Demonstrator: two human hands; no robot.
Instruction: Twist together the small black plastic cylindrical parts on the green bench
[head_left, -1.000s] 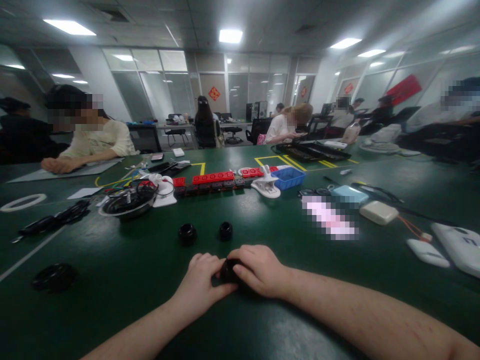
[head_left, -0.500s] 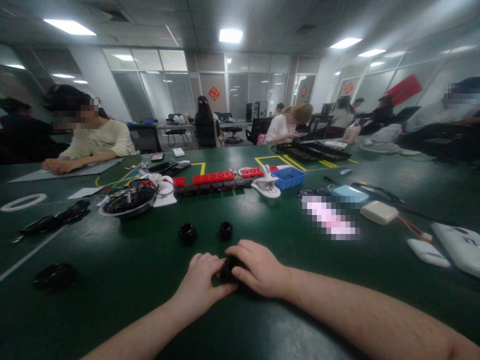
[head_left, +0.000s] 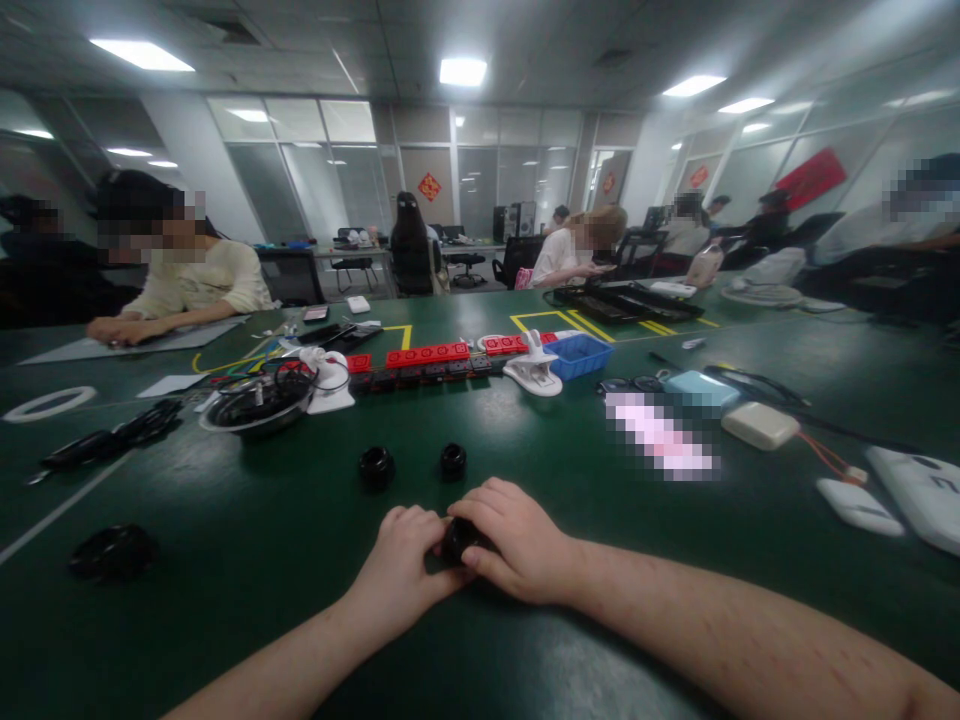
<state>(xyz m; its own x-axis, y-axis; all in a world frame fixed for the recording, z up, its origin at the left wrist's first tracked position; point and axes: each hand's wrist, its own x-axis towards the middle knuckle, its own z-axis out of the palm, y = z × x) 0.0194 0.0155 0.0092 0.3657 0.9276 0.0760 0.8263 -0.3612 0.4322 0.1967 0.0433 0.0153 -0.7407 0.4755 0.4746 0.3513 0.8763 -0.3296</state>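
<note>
A glossy black round part (head_left: 460,540) is gripped between both hands just above the green table (head_left: 285,620). My left hand (head_left: 409,560) closes on its left side, thumb along the near edge. Around its right side and top curl the fingers of my right hand (head_left: 517,540), which covers much of it. Beyond the hands stand two small black round pieces, one to the left (head_left: 376,467) and a smaller one (head_left: 452,461) nearer the middle. A wider black ring-like piece (head_left: 113,553) lies at the far left.
A metal bowl (head_left: 255,405) of black parts, a row of red and black blocks (head_left: 427,355), a white clip (head_left: 533,370) and a blue bin (head_left: 579,356) stand farther back. On the right lie a white case (head_left: 760,425) and cables. A person (head_left: 202,275) sits across at the left.
The fingers of my right hand have shifted slightly over the black part, and its thumb has moved a little left. Both hands still hold the part in nearly the same place.
</note>
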